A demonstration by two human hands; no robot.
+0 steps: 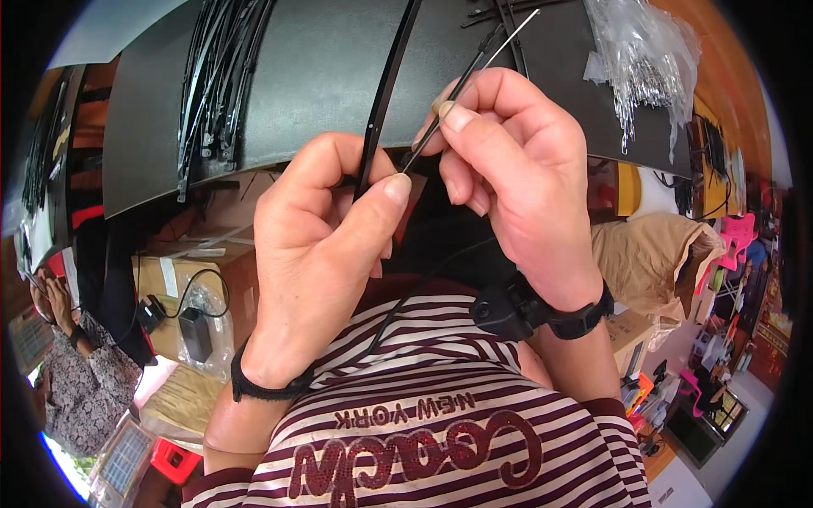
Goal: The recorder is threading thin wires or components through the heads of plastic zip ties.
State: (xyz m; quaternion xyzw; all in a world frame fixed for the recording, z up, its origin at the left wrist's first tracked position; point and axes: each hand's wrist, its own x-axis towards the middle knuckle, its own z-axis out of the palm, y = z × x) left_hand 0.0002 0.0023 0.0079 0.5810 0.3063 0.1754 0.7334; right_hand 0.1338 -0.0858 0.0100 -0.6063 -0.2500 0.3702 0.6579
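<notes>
My left hand [309, 229] is closed, its thumb and index finger pinching the lower end of a thin black rod [428, 135]. A wider flat black strip [383, 97] rises out of the same hand, running up past the top edge of view. My right hand [525, 161] is closed too, gripping the thin rod higher up between thumb and index finger. A slim silver strip [513, 35] slants up beyond the right fingertips, beside the rod. Both hands are close together over the near edge of a dark table [313, 76]; the fingers hide how the parts meet.
A bundle of black strips [222, 85] lies at the table's left. On the right is a clear plastic bag [648, 68] of small silver pieces. Cardboard boxes [241, 279] stand below, left, and brown paper [652, 254] at right. Another person's hands [55, 300] are far left.
</notes>
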